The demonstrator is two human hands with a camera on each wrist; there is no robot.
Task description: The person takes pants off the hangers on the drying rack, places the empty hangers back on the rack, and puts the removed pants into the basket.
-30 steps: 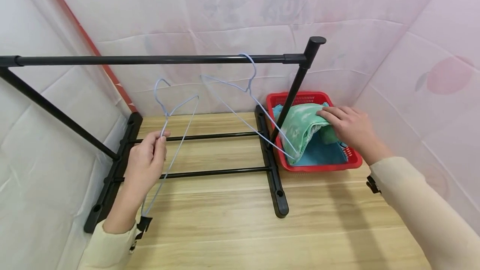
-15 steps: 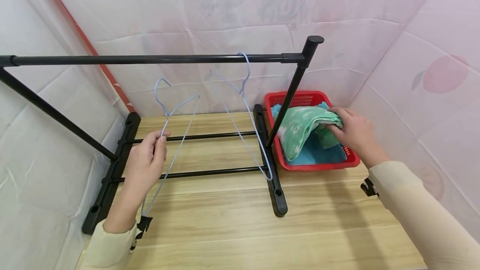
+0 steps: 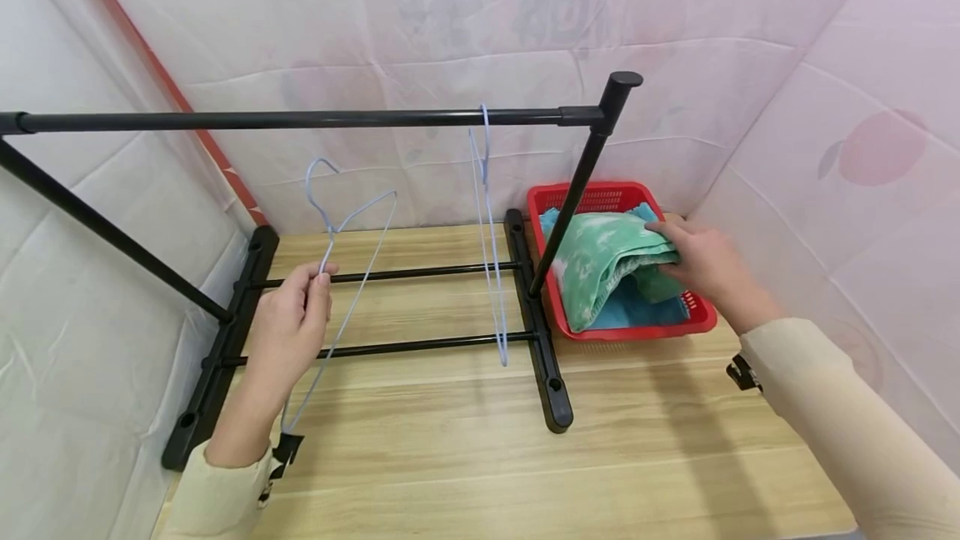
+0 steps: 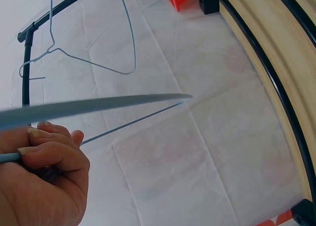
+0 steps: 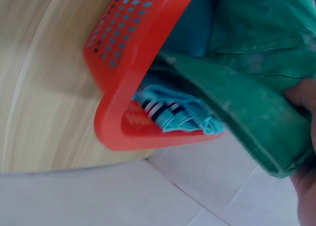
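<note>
My left hand grips a light blue wire hanger near its neck, hook upward, in front of a black rack. Seen from the left wrist, the same hanger passes over the curled fingers. At the right, my right hand pinches the edge of a green cloth with white patches, which is bunched over the red basket. The right wrist view shows the thumb on top of the folded green fabric; the rest of that hand is cut off by the frame.
The red plastic basket also holds blue fabric and a striped turquoise piece. A second blue hanger hangs edge-on from the rack's top bar. The rack's right post slants in front of the basket.
The hanger on the bar has swung from slanting over the basket to edge-on, away from the cloth. My right hand has moved from lying on the green cloth to pinching its edge.
</note>
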